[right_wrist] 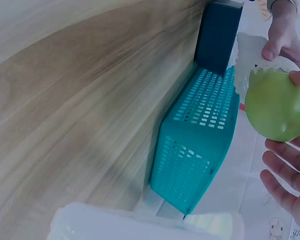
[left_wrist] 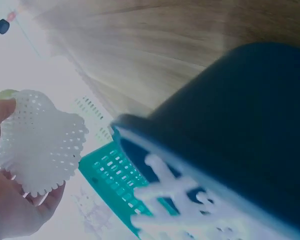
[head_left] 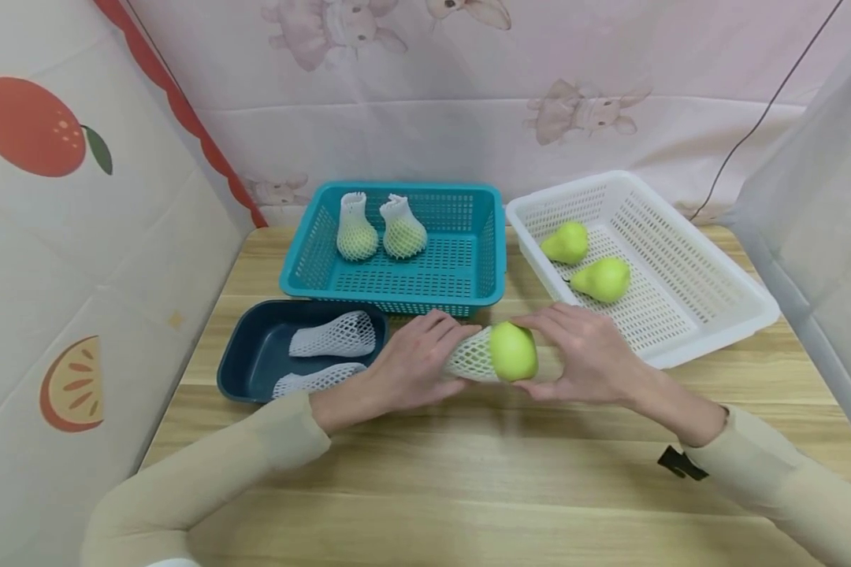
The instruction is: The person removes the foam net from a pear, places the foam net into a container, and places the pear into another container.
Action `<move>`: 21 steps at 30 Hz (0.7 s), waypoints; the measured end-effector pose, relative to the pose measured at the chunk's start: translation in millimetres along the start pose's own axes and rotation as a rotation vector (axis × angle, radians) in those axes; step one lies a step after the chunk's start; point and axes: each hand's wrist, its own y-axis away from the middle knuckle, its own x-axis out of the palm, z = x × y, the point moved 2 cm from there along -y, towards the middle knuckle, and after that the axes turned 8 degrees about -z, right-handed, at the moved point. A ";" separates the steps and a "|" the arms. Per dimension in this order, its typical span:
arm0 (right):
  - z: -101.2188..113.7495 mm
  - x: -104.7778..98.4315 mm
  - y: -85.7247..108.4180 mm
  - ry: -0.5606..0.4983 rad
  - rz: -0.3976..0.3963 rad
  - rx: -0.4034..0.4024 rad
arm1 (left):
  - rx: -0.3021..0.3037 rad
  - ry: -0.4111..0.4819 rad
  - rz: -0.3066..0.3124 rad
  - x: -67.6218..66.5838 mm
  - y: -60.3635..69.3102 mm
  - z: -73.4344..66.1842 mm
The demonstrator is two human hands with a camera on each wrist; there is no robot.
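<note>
A green pear [head_left: 514, 351] lies partly inside a white foam net [head_left: 472, 356], its round end bare and facing right. The left hand [head_left: 413, 361] grips the net, thumb on the near side; in the left wrist view the net [left_wrist: 42, 142] flares out from the left hand [left_wrist: 15, 200]. At the bare end, the right hand [head_left: 590, 351] holds the pear between thumb and fingertips. The right wrist view shows the pear [right_wrist: 276, 106] with the right hand [right_wrist: 292, 170] at its round end, and the left hand [right_wrist: 284, 42] beyond on the net.
A teal basket [head_left: 397, 298] holds two netted pears [head_left: 358, 236]. Two bare pears [head_left: 603, 279] lie in the white basket [head_left: 716, 346] at right. The dark blue bin [head_left: 255, 354] holds foam nets [head_left: 335, 337], left of the left hand. A black object [head_left: 681, 463] is by the right sleeve.
</note>
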 end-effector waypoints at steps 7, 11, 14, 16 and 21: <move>-4.0 -12.1 -0.2 0.026 -0.057 -0.021 | 0.045 0.007 0.035 -6.3 7.4 8.1; -7.7 -20.3 0.6 0.038 -0.071 -0.014 | 0.055 0.020 0.051 -13.0 13.0 14.9; -10.7 -26.2 1.8 0.057 -0.064 0.009 | 0.046 0.032 0.065 -18.6 18.5 21.2; -12.8 -29.8 2.6 0.069 -0.059 0.025 | 0.036 0.029 0.075 -22.4 22.8 25.8; -16.5 -36.6 5.0 0.079 -0.084 0.027 | 0.003 0.018 0.085 -33.6 34.1 37.1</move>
